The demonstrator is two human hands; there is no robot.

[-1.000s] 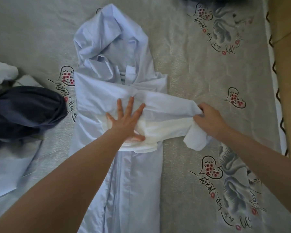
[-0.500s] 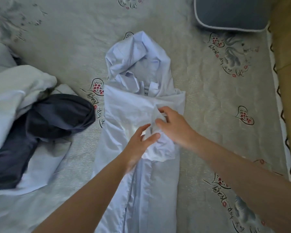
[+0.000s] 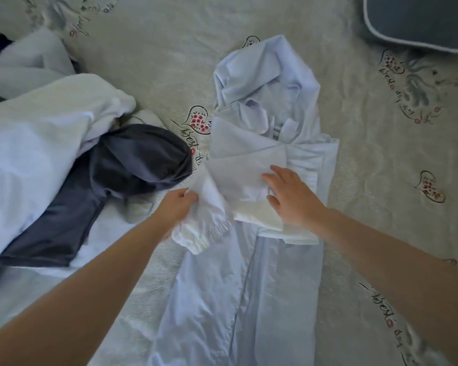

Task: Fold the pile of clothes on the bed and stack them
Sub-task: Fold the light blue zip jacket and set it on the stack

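Head view is showing a pale blue hooded garment (image 3: 251, 281) lying lengthwise on the patterned bedspread (image 3: 376, 180), hood away from the person, with the unfolded pile (image 3: 45, 154) and a dark navy piece (image 3: 132, 159) lying just beside it on the left. The left hand (image 3: 179, 207) is pinching the white cuffed end of a sleeve (image 3: 204, 223), which is hanging bunched over the garment's left edge. The right hand (image 3: 292, 196) is lying flat with fingers spread, pressing on the folded layers at the chest.

The risk, as I judge it, is that the bunched cuff is going to drag the sleeve crooked or pull the layers loose if the pressing hand lifts too soon; the cuff's exact lie is blurred, so it may already be twisted.

Compared with half a second ago, the hands are now apart instead of meeting at the middle, and the sleeve end is now out at the left edge rather than over the chest.
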